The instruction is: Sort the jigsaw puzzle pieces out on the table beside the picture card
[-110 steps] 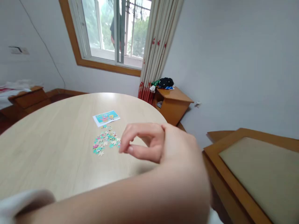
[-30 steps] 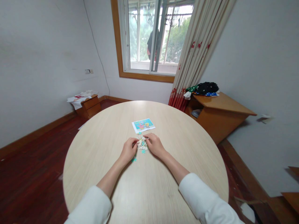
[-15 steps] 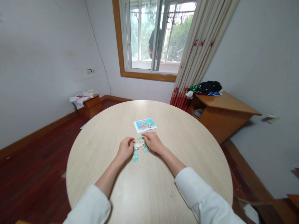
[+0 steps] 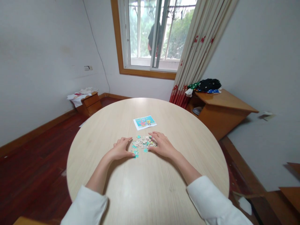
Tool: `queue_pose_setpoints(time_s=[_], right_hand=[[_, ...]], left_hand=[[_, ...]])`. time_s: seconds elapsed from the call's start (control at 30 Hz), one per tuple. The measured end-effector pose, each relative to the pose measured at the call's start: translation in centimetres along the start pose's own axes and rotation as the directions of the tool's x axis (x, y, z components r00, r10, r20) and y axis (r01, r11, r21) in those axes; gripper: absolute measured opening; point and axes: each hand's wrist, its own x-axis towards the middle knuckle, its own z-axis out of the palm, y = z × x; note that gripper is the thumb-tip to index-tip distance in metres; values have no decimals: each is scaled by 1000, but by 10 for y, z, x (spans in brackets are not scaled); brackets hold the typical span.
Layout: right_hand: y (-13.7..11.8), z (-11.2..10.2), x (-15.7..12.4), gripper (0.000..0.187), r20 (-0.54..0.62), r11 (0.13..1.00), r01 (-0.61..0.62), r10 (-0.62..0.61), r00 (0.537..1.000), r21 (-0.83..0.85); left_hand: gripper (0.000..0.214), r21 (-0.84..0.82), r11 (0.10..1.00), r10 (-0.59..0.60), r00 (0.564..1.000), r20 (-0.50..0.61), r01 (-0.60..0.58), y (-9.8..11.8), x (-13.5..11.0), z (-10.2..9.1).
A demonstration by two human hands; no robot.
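Drawer stand: A small brown wooden stand with drawers (image 4: 93,105) is at the middle left of the frame. A messy white heap with red marks (image 4: 81,96) lies on top. The drawers look closed, so I cannot see inside.
Left hand: The left hand (image 4: 120,149) is left of the middle, on or just over the round pale wood table (image 4: 140,190). Its thumb and fingers are apart. The thumb tip is by some teal pieces and may touch them.
Puzzle pile: Many small teal and off-white puzzle pieces (image 4: 142,143) lie loose mid-frame, between the hands.
Picture: A blue paper picture with a white edge (image 4: 144,122) lies flat just above the pile, probably so it is easy to see.
Right hand: The right hand (image 4: 163,145) bends around the pile's right end, thumb and fingers apart. Both hands seem curved to keep the pieces together.
Cabinet: A brown wooden cabinet (image 4: 222,117) is at the middle right. Its open side holds a greyish thing (image 4: 197,110), too unclear to name. Dotted black, green and blue cloth (image 4: 209,84) lies on top.
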Motion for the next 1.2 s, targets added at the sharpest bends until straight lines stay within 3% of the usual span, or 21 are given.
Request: queue_pose_setpoints(time_s=[0.07,0.1,0.17,0.33,0.5,0.67,0.87,1.03,1.1,1.2], right_hand=[[0,-3,-10,80,81,996,-62,67,994,-64],[-1,-2,-13,79,99,992,-88,96,990,-88],[-5,3,-13,64,91,989,-104,114,989,-103],[-13,23,3,25,-6,1000,4,-4,1000,31],[-15,25,13,14,-59,992,-2,9,998,127],[-19,6,14,21,-142,968,7,30,989,250],[-6,-11,-9,37,-9,981,-49,52,999,189],[9,18,-33,75,160,989,-125,112,981,73],[7,34,-32,73,144,994,-108,102,984,32],[-3,51,-22,62,77,1000,-24,23,997,18]], left_hand=[[71,112,993,-32,997,67,24,10,-2,2],[66,131,991,-33,997,69,24,15,-2,4],[53,90,996,-4,998,58,-1,24,0,11],[19,-28,997,65,997,-49,-67,32,10,34],[10,-164,979,95,982,-166,-122,38,15,44],[9,-251,957,85,971,-224,-141,41,13,37],[21,-226,958,143,977,-158,-176,28,5,22],[72,75,990,113,992,49,-116,17,-3,28],[74,159,980,108,989,97,-122,19,-3,36],[61,210,968,127,989,72,-139,25,2,51]])
